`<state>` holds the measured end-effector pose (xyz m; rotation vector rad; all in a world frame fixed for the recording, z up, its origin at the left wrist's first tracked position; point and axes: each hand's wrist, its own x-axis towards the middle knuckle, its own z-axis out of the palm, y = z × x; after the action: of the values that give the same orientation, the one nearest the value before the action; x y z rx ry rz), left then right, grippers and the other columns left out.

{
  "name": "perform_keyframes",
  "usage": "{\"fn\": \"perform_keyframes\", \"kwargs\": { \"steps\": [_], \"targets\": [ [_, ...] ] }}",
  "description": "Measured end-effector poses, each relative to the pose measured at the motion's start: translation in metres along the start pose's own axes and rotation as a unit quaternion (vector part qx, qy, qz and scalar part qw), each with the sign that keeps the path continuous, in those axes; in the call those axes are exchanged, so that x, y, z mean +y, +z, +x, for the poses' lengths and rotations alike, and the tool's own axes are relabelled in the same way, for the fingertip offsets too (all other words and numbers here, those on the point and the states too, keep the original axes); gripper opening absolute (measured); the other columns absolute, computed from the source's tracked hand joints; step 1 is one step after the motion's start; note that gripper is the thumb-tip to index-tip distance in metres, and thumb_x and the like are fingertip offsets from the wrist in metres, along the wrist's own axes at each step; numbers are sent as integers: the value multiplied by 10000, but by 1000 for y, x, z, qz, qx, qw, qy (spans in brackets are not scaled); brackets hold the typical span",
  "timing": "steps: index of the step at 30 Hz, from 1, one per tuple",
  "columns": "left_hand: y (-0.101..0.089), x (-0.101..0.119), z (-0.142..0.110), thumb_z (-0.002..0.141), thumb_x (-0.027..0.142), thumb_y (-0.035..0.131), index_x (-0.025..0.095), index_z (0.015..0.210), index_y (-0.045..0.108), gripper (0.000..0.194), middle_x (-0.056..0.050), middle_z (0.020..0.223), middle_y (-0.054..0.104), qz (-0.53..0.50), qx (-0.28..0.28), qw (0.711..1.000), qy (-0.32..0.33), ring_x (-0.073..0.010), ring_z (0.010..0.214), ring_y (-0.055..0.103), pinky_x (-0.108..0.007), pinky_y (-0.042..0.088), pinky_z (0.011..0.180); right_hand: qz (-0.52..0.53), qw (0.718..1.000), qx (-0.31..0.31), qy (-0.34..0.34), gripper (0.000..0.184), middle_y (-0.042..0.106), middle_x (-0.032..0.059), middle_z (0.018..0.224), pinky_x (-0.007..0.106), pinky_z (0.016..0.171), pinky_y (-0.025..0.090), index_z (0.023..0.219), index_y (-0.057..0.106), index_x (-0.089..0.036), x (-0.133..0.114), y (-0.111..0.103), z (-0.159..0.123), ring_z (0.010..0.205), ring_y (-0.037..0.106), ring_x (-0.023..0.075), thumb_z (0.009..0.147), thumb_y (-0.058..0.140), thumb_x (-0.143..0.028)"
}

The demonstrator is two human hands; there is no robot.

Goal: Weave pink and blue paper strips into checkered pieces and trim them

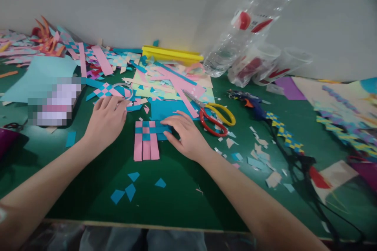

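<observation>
A small woven paper piece (146, 147) of pink and blue strips lies flat on the green table in front of me. Its pink strips point towards me and its blue strips run out to the right. My right hand (185, 135) rests at those blue ends, thumb and forefinger apart, fingertips on or just over the paper. My left hand (106, 119) has its fingers curled at the edge of a clear ring, seemingly a roll of tape (129, 86); the fingertips are partly hidden. Beside that ring lies another pink and blue woven piece (105, 89).
Scissors (215, 117) with red and yellow handles lie right of my right hand. Behind are paper strips (176, 80), a yellow holder (172, 55), a plastic bottle (250, 23) and cups (285, 62). A blurred-out phone-like object (59, 102) lies left. Blue scraps (118, 196) lie near the front edge.
</observation>
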<state>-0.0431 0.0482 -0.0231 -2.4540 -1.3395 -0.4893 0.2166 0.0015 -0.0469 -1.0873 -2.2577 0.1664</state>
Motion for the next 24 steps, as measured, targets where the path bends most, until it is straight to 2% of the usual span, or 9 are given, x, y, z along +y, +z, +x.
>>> {"fn": "perform_keyframes", "kwargs": {
  "steps": [2, 5, 8, 10, 14, 16, 19, 22, 24],
  "targets": [
    [6, -4, 11, 965, 221, 387, 125, 1256, 570, 356, -178, 1216, 593, 33, -2, 999, 0, -347, 1177, 520, -511, 378, 1004, 11, 1000, 3, 5, 192, 705, 71, 1064, 520, 1110, 387, 1131, 542, -220, 1, 0, 0, 1051, 651, 215, 961, 476, -280],
    [18, -9, 26, 928, 235, 455, 135, 1135, 635, 292, -177, 1282, 563, 19, -5, 1000, -22, -372, 1260, 456, -539, 336, 1038, 12, 1000, 4, 3, 194, 702, 78, 1057, 512, 1076, 423, 1133, 541, -216, 2, 1, 0, 1041, 652, 219, 959, 476, -272],
    [28, -15, 39, 923, 215, 439, 136, 1006, 670, 257, -170, 1265, 583, 7, -6, 999, -34, -366, 1234, 473, -549, 347, 1009, 14, 1000, 7, 0, 204, 701, 80, 1062, 512, 1067, 434, 1138, 544, -214, 2, 2, -1, 1040, 651, 223, 957, 477, -280],
    [27, -17, 48, 933, 214, 416, 144, 887, 676, 273, -166, 1173, 630, -22, 7, 999, -49, -363, 1161, 518, -533, 393, 936, 16, 1000, 12, 0, 208, 701, 80, 1069, 510, 1067, 436, 1141, 544, -215, 2, 2, -1, 1042, 651, 224, 956, 479, -281],
    [5, -6, 63, 949, 253, 445, 195, 916, 636, 202, -93, 1145, 657, -60, 56, 994, -67, -302, 1116, 547, -472, 402, 925, 10, 999, 36, -3, 236, 701, 91, 1103, 506, 1042, 460, 1176, 526, -216, 0, 1, 0, 1067, 650, 240, 949, 482, -261],
    [-12, 8, 64, 951, 284, 481, 202, 911, 615, 163, -67, 1078, 680, -161, 101, 980, -61, -270, 1091, 562, -440, 415, 917, 9, 998, 56, -8, 275, 699, 95, 1119, 504, 1012, 483, 1215, 503, -224, -3, 0, 0, 1089, 645, 251, 941, 491, -242],
    [-30, 31, 53, 966, 291, 476, 203, 919, 607, 164, -39, 972, 697, -253, 113, 960, -31, -228, 1016, 594, -403, 430, 887, 39, 995, 91, -18, 400, 687, 93, 1171, 498, 970, 511, 1317, 432, -255, -10, -2, -1, 1105, 640, 248, 927, 499, -194],
    [-33, 46, 34, 956, 290, 510, 211, 886, 622, 154, -24, 903, 707, -253, 102, 962, 22, -217, 965, 627, -416, 407, 916, 124, 986, 108, 1, 524, 612, 94, 1320, 483, 971, 520, 1405, 354, -293, -22, -3, -2, 1146, 620, 233, 919, 514, -181],
    [-28, 48, 22, 947, 289, 544, 219, 852, 630, 146, -8, 857, 719, -243, 104, 962, 68, -201, 909, 648, -425, 382, 956, 204, 973, 104, 34, 535, 550, 92, 1396, 467, 1005, 509, 1420, 354, -299, -30, -3, -3, 1208, 582, 227, 923, 524, -199]
  ]
}}
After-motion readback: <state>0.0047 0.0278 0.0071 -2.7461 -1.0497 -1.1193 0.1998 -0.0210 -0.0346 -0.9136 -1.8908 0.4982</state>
